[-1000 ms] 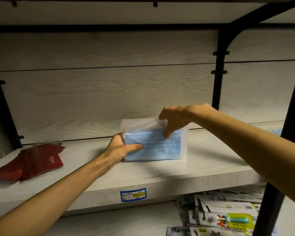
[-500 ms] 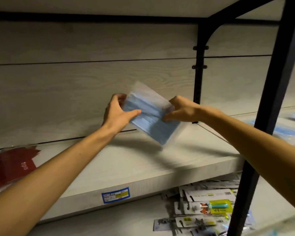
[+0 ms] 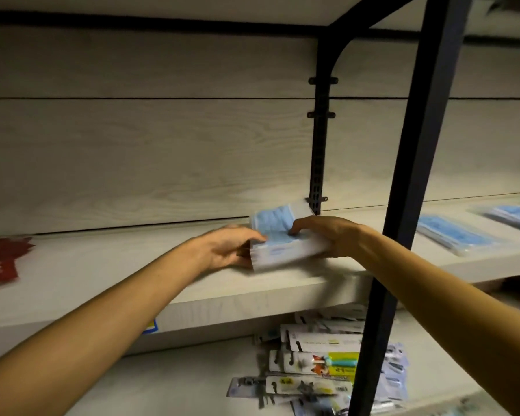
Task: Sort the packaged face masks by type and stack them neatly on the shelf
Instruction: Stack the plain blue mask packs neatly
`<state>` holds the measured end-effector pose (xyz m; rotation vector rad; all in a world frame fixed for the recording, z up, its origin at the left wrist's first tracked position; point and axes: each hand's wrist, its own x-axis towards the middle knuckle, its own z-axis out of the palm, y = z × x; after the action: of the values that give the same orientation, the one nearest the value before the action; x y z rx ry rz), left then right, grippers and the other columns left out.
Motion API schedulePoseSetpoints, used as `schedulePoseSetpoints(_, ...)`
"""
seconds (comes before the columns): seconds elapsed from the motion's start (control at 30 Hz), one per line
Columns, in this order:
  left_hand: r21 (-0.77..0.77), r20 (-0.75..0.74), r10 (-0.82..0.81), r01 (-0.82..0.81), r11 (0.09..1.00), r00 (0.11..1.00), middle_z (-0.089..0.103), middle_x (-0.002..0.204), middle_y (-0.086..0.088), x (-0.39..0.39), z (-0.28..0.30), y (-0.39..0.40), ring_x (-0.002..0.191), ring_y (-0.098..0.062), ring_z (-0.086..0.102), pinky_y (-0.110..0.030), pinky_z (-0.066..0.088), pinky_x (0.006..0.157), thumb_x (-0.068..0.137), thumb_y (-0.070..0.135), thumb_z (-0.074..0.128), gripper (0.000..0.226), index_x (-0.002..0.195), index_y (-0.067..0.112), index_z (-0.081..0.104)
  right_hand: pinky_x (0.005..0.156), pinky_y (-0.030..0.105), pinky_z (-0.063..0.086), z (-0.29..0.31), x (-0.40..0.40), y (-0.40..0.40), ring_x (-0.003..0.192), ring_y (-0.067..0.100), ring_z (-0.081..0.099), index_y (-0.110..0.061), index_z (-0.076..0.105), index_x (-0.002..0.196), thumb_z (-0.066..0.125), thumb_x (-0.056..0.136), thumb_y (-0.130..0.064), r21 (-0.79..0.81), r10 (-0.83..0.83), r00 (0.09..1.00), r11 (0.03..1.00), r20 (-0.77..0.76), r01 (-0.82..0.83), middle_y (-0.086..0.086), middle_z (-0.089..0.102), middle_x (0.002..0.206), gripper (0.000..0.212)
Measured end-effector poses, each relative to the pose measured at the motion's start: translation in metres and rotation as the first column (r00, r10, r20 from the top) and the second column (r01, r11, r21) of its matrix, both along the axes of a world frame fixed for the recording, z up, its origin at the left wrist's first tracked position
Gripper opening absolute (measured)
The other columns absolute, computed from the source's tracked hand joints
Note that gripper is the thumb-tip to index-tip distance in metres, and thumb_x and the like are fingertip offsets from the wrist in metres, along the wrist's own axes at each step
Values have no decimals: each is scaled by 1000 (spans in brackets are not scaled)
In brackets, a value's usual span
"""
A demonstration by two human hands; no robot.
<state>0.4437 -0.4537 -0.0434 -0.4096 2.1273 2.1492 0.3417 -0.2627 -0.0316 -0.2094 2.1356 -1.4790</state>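
A stack of clear-packaged blue face masks lies flat on the pale wooden shelf, close to the back wall. My left hand holds the stack's left end, thumb on top. My right hand grips the right end, fingertips pressing on the top pack. More blue mask packs lie on the neighbouring shelf to the right. A pile of red packaged masks sits at the shelf's far left.
A black upright post crosses in front of my right forearm. A black bracket runs up the back wall behind the stack. Carded hanging goods lie scattered on the lower shelf.
The blue mask stack stood on edge, was lifted and tilted in the air, and now lies flat on the shelf further right. The view has swung right.
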Motion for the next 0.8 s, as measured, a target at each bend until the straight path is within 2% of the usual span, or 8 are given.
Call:
schedulePoseSetpoints(0.1, -133, 11, 93, -91, 987, 996, 70, 87, -11, -3, -1, 11, 76, -17, 68, -30, 61, 61, 93, 1, 64, 32, 124, -6, 62, 67, 32, 54, -7, -1, 4, 86, 27, 61, -8, 59, 112, 78, 71, -29, 140, -27, 992, 989, -124, 44, 12, 59, 104, 50)
schedulePoseSetpoints(0.2, -286, -15, 157, -154, 946, 988, 66, 68, -6, -7, -3, 21, 57, -13, 66, -26, 54, 48, 90, 2, 68, 34, 122, -10, 62, 56, 25, 38, -11, 2, 10, 74, 19, 54, -11, 55, 88, 75, 78, -31, 211, 25, 946, 976, -324, 47, 7, 56, 87, 30)
schedulePoseSetpoints(0.27, -361, -29, 172, -171, 917, 985, 64, 72, -7, -6, -4, 27, 53, -12, 65, -24, 52, 47, 90, 5, 71, 30, 117, -5, 64, 53, 26, 33, -10, 3, 14, 65, 17, 47, -13, 48, 74, 73, 81, -30, 214, 62, 907, 976, -415, 31, 4, 48, 74, 31)
schedulePoseSetpoints(0.4, -409, -60, 174, -183, 894, 983, 68, 78, -8, 0, -8, 30, 48, -10, 67, -24, 53, 48, 88, 6, 74, 22, 108, 3, 64, 50, 26, 37, -8, 8, 20, 62, 22, 49, -10, 49, 68, 71, 84, -30, 256, 136, 867, 967, -480, -11, 7, 48, 68, 33)
schedulePoseSetpoints(0.6, -508, -70, 97, -119, 853, 993, 64, 47, 3, 4, -10, 26, 38, -9, 59, -23, 50, 43, 89, 8, 70, 12, 91, 10, 59, 56, 30, 42, -8, 14, 23, 65, 23, 51, -10, 52, 68, 70, 85, -26, 415, 256, 801, 910, -541, -10, 7, 49, 69, 29)
schedulePoseSetpoints(0.7, -695, 33, 66, -25, 719, 997, 68, 79, -8, -6, 5, 16, 66, -17, 67, -30, 57, 50, 90, 23, 71, 28, 95, 9, 47, 59, 29, 36, -4, 11, 14, 76, 28, 51, -8, 48, 76, 60, 88, -21, 444, 258, 683, 889, -683, 109, 13, 49, 87, 21)
schedulePoseSetpoints(0.73, -759, 50, 56, 2, 651, 997, 64, 92, -8, -11, 10, 13, 79, -18, 66, -35, 61, 58, 92, 29, 68, 34, 107, 10, 44, 65, 31, 40, -2, 9, 9, 89, 31, 54, -6, 52, 86, 56, 90, -22, 447, 268, 626, 883, -732, 145, 16, 52, 101, 17)
schedulePoseSetpoints(0.8, -877, 56, 26, 37, 479, 998, 61, 118, -11, -23, 15, 12, 103, -26, 62, -43, 59, 86, 97, 36, 57, 52, 138, 8, 41, 87, 38, 48, -1, 2, -3, 117, 37, 51, -2, 56, 117, 50, 95, -24, 486, 344, 545, 863, -764, 138, 18, 52, 129, 32)
